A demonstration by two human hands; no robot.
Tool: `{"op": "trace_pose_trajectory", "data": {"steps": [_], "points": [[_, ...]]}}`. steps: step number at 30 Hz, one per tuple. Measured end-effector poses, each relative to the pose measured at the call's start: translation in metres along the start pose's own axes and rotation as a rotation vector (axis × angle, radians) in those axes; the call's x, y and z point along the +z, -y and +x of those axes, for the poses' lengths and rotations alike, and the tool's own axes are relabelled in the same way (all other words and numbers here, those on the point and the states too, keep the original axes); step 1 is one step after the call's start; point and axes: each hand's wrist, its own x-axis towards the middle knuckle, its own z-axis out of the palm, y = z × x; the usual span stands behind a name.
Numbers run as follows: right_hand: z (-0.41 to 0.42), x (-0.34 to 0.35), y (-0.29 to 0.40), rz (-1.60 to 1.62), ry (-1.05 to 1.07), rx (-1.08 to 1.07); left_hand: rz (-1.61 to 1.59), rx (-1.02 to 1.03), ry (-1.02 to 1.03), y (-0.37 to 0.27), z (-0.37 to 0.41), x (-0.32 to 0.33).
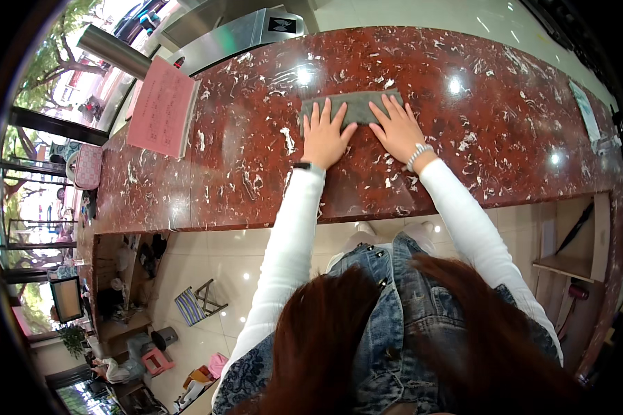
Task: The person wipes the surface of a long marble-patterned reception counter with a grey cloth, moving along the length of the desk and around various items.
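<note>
A folded grey-green cloth [356, 106] lies flat on a polished red stone counter [239, 171] with white flecks. My left hand [326, 136] rests on its left part, palm down and fingers spread. On the cloth's right end lie the fingers of my right hand [398, 128], also spread. Both palms are partly over the bare stone just below the cloth. Neither hand grasps anything; they press or rest from above. A dark band is on my left wrist and a beaded bracelet [419, 155] on my right.
A pink printed sheet stack [162, 111] sits at the counter's left, near a metal post [115, 51]. A checked pink bag [88, 167] stands farther left. Below are a striped folding stool [192, 306] and a pink stool [157, 361]. A seated person [118, 369] is at lower left.
</note>
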Motion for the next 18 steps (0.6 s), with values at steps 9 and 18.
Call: {"op": "trace_pose_trajectory", "data": {"steps": [9,18], "points": [[-0.140,-0.070,0.052,0.188,0.154,-0.062,-0.062,-0.026,0.115,-0.071,-0.145,-0.069],[-0.138,-0.067,0.064,0.231,0.240,-0.116,-0.057,-0.057,0.211,-0.067,-0.165,-0.078]]}}
